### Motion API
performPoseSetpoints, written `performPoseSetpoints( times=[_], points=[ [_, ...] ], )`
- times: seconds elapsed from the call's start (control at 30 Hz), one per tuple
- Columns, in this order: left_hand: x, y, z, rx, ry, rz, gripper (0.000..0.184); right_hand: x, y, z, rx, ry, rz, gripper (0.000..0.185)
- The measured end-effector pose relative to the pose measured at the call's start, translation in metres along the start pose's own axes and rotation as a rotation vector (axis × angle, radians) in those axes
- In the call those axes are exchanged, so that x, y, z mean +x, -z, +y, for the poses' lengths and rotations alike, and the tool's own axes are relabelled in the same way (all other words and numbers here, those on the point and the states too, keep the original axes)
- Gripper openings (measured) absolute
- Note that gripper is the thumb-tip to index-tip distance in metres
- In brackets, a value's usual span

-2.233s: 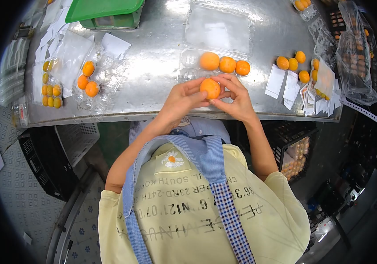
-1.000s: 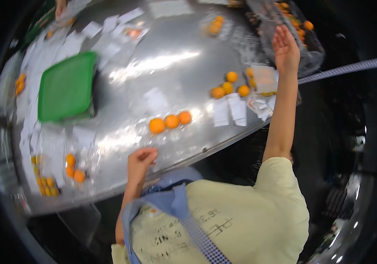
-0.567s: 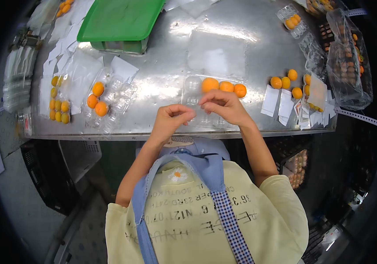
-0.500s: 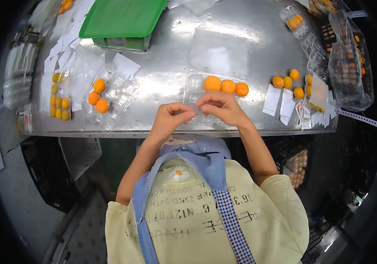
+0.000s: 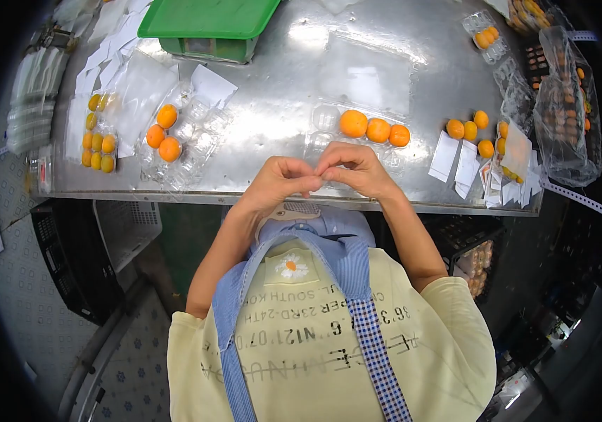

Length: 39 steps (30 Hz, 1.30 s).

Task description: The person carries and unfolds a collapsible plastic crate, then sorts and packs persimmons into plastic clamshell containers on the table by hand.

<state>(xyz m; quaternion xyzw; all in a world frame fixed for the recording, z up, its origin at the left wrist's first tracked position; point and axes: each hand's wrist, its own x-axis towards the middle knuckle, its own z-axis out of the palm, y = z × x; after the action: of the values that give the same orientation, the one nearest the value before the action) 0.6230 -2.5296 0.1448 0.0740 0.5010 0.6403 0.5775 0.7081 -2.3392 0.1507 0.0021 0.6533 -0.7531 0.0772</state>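
Observation:
In front of my body, at the table's near edge, my left hand point(image 5: 281, 186) and my right hand point(image 5: 357, 171) meet with fingertips pinched together. Anything held between them is too small or hidden to make out. Just beyond my right hand lies an open clear plastic fruit tray point(image 5: 325, 118), partly covered by that hand. Three orange fruits point(image 5: 378, 130) sit in a row in its far part. To the left, another clear tray point(image 5: 215, 124) holds three more orange fruits point(image 5: 155, 136).
A green lidded bin point(image 5: 209, 20) stands at the back. Small yellow-orange fruits point(image 5: 97, 142) lie at far left. On the right are loose fruits point(image 5: 470, 131), white paper slips point(image 5: 444, 156) and a plastic-wrapped pack point(image 5: 565, 105). The metal table's edge point(image 5: 195, 199) runs before me.
My hands have come together, the fingertips now touching where a small gap was before. The whole view has shifted slightly; the fruits and trays keep their places on the table.

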Motion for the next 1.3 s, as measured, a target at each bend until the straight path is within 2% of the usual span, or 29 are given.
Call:
performPoseSetpoints(
  times=[0.4, 0.6, 0.7, 0.8, 0.9, 1.3],
  points=[
    [0.001, 0.000, -0.002, -0.038, -0.031, -0.013, 0.011, 0.001, -0.008, 0.003, 0.198, -0.049, 0.028, 0.008],
    [-0.005, 0.014, -0.004, -0.075, -0.034, -0.034, 0.011, 0.010, -0.018, 0.005, 0.098, -0.018, 0.010, 0.008],
    [-0.008, 0.021, -0.003, -0.062, -0.051, -0.026, 0.010, 0.016, -0.030, -0.001, 0.155, -0.030, 0.037, 0.005],
    [-0.015, 0.031, -0.001, -0.024, -0.062, -0.003, 0.010, 0.025, -0.039, -0.002, -0.092, 0.018, 0.020, 0.005],
    [-0.025, 0.037, 0.002, -0.022, -0.086, 0.009, 0.009, 0.031, -0.051, 0.000, 0.053, -0.042, 0.017, 0.009],
    [-0.066, 0.090, 0.007, -0.154, -0.120, 0.012, 0.010, 0.078, -0.095, 0.004, 0.141, -0.024, -0.103, 0.009]
  ],
)
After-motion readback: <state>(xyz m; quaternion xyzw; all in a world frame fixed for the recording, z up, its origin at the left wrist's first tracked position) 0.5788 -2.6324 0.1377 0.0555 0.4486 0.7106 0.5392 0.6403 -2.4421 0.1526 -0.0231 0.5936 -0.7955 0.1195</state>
